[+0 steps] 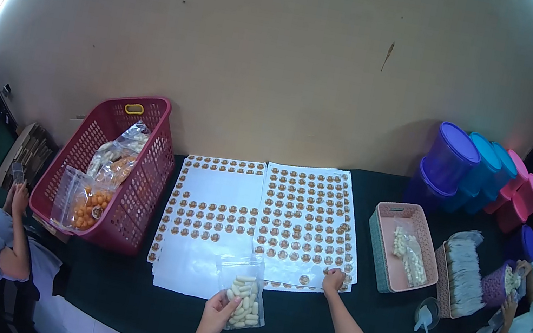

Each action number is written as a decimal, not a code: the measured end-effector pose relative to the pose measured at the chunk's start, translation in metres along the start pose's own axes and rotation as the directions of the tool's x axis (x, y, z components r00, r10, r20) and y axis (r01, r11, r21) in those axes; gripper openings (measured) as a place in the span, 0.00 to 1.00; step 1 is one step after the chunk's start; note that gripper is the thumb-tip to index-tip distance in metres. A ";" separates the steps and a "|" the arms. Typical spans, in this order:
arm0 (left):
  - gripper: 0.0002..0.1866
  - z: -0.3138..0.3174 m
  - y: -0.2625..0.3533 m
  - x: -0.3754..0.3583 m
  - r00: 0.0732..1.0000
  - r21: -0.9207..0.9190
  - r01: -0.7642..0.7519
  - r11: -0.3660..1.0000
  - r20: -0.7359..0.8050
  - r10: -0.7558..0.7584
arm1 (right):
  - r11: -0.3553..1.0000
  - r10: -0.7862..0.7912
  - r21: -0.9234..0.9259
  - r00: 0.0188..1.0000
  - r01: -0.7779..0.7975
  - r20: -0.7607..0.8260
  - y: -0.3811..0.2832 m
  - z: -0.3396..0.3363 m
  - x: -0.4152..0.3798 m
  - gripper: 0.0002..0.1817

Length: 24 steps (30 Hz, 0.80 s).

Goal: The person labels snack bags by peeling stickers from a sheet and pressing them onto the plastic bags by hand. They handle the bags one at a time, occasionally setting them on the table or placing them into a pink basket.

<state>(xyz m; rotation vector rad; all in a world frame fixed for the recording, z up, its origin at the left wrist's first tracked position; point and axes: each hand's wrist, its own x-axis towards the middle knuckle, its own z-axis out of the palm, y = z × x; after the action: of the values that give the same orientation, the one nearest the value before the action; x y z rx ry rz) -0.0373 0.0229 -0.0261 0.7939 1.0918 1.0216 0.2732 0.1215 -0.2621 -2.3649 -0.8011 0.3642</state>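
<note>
A clear pouch of pale capsules (pixel 243 305) is in my left hand (pixel 218 313), whose fingers close on its lower left side. The pouch overlaps the bottom edge of the left sticker sheet (pixel 192 264). My right hand (pixel 333 281) rests at the lower right of the right sticker sheet (pixel 277 268), its fingers drawn together near the round brown stickers. Whatever those fingers hold, if anything, is too small to make out. Both sheets lie side by side, with bare patches among their rows of stickers.
At left stands a red basket (pixel 154 179) with filled bags. To the right are a pink-lined basket (pixel 379 258) with a capsule bag, a basket of packets (pixel 465 273), a small cup (pixel 426 316) and coloured tubs (pixel 449 159). People sit at both sides.
</note>
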 end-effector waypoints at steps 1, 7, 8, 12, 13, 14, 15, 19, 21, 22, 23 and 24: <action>0.14 -0.001 -0.001 -0.001 1.000 -0.010 0.013 1.000 0.005 -0.013 | 0.996 -0.084 0.039 0.996 0.084 0.013 0.001 -0.003 -0.004 0.02; 0.13 -0.002 -0.003 -0.002 1.000 -0.012 0.009 1.000 0.019 -0.009 | 0.879 -0.179 0.476 0.942 0.023 0.284 -0.002 -0.037 -0.026 0.03; 0.13 -0.001 -0.004 -0.001 1.000 -0.014 0.010 1.000 0.021 -0.010 | 0.781 -0.082 0.577 0.877 -0.239 0.474 -0.013 -0.056 -0.037 0.04; 0.14 0.007 -0.006 0.001 0.999 -0.110 -0.024 0.994 0.028 0.028 | 0.461 -0.210 0.710 0.712 -0.532 0.670 -0.086 -0.157 -0.098 0.06; 0.14 0.008 -0.007 0.000 0.999 -0.133 -0.033 0.991 0.032 0.038 | 0.463 -0.208 0.708 0.711 -0.533 0.672 -0.102 -0.176 -0.113 0.06; 0.14 0.009 -0.007 0.000 0.999 -0.132 -0.033 0.991 0.031 0.037 | 0.434 -0.307 0.734 0.680 -0.522 0.666 -0.116 -0.192 -0.128 0.07; 0.14 0.010 -0.008 0.000 0.998 -0.118 -0.019 0.993 0.061 0.026 | 0.400 -0.405 0.759 0.644 -0.513 0.649 -0.126 -0.203 -0.141 0.09; 0.15 0.018 -0.004 -0.006 0.990 -0.103 0.043 0.994 0.140 -0.029 | 0.456 -0.519 0.838 0.675 -0.300 0.524 -0.151 -0.223 -0.181 0.10; 0.15 0.023 -0.002 -0.011 0.987 -0.120 0.041 0.992 0.161 -0.022 | 0.476 -0.541 0.861 0.713 -0.178 0.446 -0.151 -0.213 -0.194 0.09; 0.15 0.024 -0.001 -0.013 0.984 -0.136 0.043 0.990 0.180 -0.018 | 0.478 -0.535 0.865 0.731 -0.150 0.423 -0.151 -0.210 -0.200 0.09; 0.15 0.025 -0.002 -0.015 0.984 -0.139 0.039 0.989 0.176 -0.014 | 0.480 -0.539 0.865 0.727 -0.149 0.424 -0.151 -0.207 -0.204 0.09; 0.16 0.026 -0.003 -0.017 0.984 -0.131 0.015 0.991 0.177 0.009 | 0.479 -0.530 0.865 0.737 -0.147 0.419 -0.151 -0.205 -0.208 0.09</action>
<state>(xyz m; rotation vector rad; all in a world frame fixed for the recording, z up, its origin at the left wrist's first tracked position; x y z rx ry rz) -0.0141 0.0058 -0.0159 0.7608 0.8639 0.9899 0.1300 -0.0072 0.0045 -1.0919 -0.8884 1.2226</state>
